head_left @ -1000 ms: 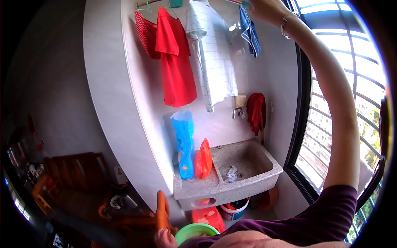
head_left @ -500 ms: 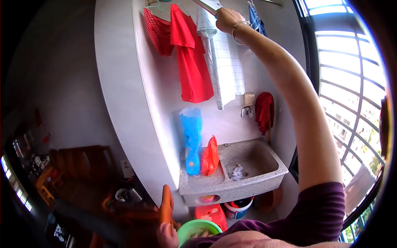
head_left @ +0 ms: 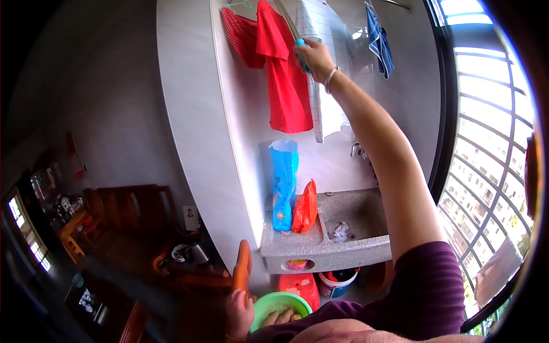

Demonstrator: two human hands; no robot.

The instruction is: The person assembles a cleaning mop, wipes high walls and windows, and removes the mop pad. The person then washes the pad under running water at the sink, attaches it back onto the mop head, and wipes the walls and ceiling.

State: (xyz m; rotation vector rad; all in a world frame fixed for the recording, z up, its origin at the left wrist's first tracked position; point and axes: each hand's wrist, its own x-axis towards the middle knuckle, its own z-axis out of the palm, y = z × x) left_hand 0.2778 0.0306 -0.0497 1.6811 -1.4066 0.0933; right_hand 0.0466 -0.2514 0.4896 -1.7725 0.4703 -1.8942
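My right hand (head_left: 315, 57) is raised among the hanging laundry, its fingers wrapped around the teal grip of a thin pole (head_left: 290, 22). The pole runs up past the top of the view, so its far end is hidden. Beside it hang a red garment (head_left: 289, 94), a red striped garment (head_left: 243, 37) and a white checked cloth (head_left: 327, 111). Low in front, my left hand (head_left: 240, 311) is closed around the lower part of an upright brown wooden bar (head_left: 242, 266). A green round basin (head_left: 264, 306) is next to that hand, with pale rounded shapes inside.
A stone sink (head_left: 337, 251) stands against the wall, bearing a blue bag (head_left: 283, 186) and a red plastic bag (head_left: 305, 211). Underneath are a red stool (head_left: 300, 286) and a bucket (head_left: 337, 284). Blue shorts (head_left: 379, 43) hang at right, near a barred window (head_left: 486, 120). Wooden furniture (head_left: 131, 211) fills the left.
My right hand has come down and slightly left with the pole, showing its teal grip. The view has shifted, and the blue shorts now show fully. My left hand stays on the wooden bar.
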